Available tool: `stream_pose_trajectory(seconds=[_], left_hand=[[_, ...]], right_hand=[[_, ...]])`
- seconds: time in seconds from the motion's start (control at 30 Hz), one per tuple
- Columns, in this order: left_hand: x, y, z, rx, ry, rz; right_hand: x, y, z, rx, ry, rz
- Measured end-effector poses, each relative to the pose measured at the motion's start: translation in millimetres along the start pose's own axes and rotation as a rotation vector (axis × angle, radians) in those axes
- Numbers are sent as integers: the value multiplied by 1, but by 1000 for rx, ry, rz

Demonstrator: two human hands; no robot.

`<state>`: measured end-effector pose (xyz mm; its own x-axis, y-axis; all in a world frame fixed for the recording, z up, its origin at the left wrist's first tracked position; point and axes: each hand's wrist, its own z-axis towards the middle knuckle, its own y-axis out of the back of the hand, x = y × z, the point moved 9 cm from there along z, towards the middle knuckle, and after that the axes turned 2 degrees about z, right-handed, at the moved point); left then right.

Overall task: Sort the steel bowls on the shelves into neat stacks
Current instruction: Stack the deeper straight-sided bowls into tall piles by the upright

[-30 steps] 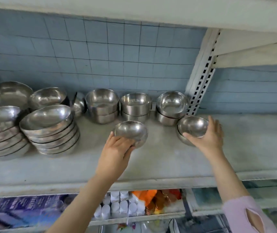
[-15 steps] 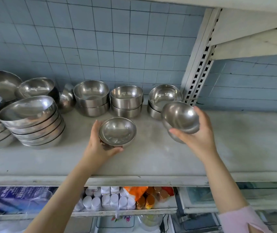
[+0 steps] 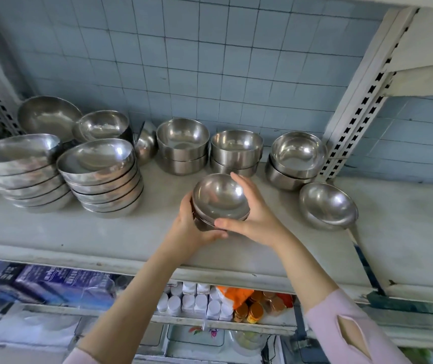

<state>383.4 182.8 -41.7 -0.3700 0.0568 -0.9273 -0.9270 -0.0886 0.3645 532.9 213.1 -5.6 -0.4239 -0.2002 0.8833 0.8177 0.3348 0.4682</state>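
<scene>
Pale blue tiles [image 3: 210, 61] back a grey shelf [image 3: 121, 232] crowded with steel bowls. Half a second ago each hand carried a small bowl of its own, well apart. Now the two are nested as one small pair [image 3: 219, 199], held over the middle of the shelf in front of the back row of deep bowl stacks [image 3: 236, 149]. The left hand [image 3: 191, 228] cups the pair from below and the near side, fingers curled round it. The right hand [image 3: 253, 219] grips it from the right, thumb at the near rim and fingers reaching over the far edge. So a new stack has begun (whether the upper bowl sits fully square I cannot tell). To the right a lone bowl [image 3: 328, 204] of like shape waits on the shelf, probably next to join. At left, the tall stacks of wide bowls [image 3: 100, 177] lean somewhat and may want straightening.
</scene>
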Motion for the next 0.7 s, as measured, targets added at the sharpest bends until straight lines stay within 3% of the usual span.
stream_pose_trajectory(seconds=[0.2, 0.27, 0.37, 0.43, 0.53, 0.7], left_hand=[[-1, 0, -1, 4, -28, 14], [0, 0, -1, -4, -32, 27], [4, 1, 0, -7, -9, 27], [6, 1, 1, -9, -1, 26], [7, 2, 1, -17, 16, 43], [8, 1, 0, -16, 42, 21]], right_hand=[[-5, 12, -3, 3, -23, -60], [-3, 42, -12, -148, 1, -103], [-10, 104, -45, -549, 49, -275], [-31, 138, -65, -723, -73, -429], [-79, 163, -77, -677, -351, -446], [-102, 168, -77, -661, -334, -344]])
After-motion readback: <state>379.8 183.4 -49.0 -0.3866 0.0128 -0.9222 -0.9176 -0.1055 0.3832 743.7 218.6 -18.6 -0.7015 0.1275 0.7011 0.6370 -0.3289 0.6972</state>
